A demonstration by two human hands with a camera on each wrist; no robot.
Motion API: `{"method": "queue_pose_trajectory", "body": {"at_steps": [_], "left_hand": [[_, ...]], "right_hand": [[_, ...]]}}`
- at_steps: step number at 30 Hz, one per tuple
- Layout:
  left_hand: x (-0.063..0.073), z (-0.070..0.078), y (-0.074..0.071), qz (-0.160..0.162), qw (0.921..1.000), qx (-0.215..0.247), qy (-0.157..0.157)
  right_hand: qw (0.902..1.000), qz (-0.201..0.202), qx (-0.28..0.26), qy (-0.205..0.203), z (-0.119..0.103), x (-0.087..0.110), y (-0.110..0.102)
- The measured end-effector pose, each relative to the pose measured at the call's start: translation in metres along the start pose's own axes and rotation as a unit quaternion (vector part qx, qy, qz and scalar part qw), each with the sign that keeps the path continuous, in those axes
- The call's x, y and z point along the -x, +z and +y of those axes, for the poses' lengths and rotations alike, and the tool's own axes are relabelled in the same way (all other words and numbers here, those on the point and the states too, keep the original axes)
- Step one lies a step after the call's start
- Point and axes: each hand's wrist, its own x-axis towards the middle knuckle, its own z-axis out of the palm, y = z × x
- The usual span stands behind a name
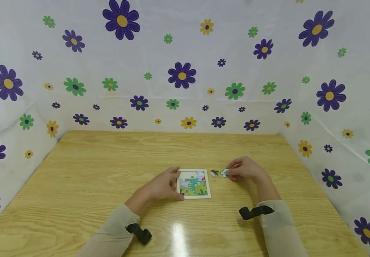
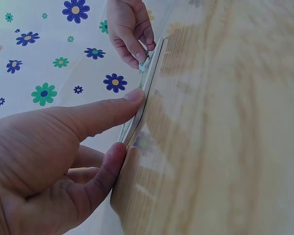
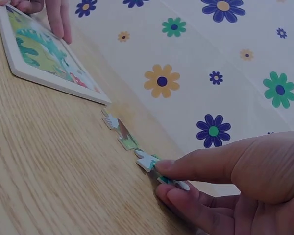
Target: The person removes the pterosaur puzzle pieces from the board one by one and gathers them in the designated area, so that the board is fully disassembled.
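Observation:
My left hand [image 1: 163, 184] holds the white-rimmed jigsaw puzzle tray [image 1: 209, 185] by its left side, with thumb and fingers spread along the edge. Inside the tray, a teal dinosaur picture [image 1: 193, 185] fills most of the area, while the upper left shows pale backing. To the right, my right hand [image 1: 245, 168] pinches a light-blue and green puzzle piece [image 3: 147, 160] between thumb and fingers, low over the table. Between that piece and the tray lies a brown, white and green puzzle piece [image 3: 123, 132]. The fingers partly cover the pinched piece.
The wood-grain table [image 1: 124, 153] extends around the tray on every side. A white cloth with printed flowers [image 1: 154, 57] hangs behind it and along both sides. Black straps with small mounts [image 1: 252, 212] sit on both sleeved wrists.

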Motion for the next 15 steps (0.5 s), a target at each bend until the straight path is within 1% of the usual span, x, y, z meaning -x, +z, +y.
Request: {"method": "queue_pose_trajectory", "body": {"at_steps": [4,9,12,15], "left_hand": [[0.0006,0.0012,-0.0002,0.001,1.0000,-0.002,0.004],[0.0008,0.0035,-0.0008,0.003,0.9999,-0.011,-0.004],[0.0004,0.0031,-0.0006,0.005,0.9999,-0.010,-0.007],[0.0009,0.0036,-0.0002,0.004,1.0000,-0.003,-0.003]], "right_hand": [[0.9995,0.022,0.020,0.006,-0.0031,-0.0001,0.0039],[0.9980,0.044,0.038,0.023,-0.0061,0.0006,0.0075],[0.9981,0.040,0.039,0.025,-0.0075,0.0013,0.0079],[0.9993,0.026,0.019,0.020,-0.0071,0.0016,0.0051]]}}
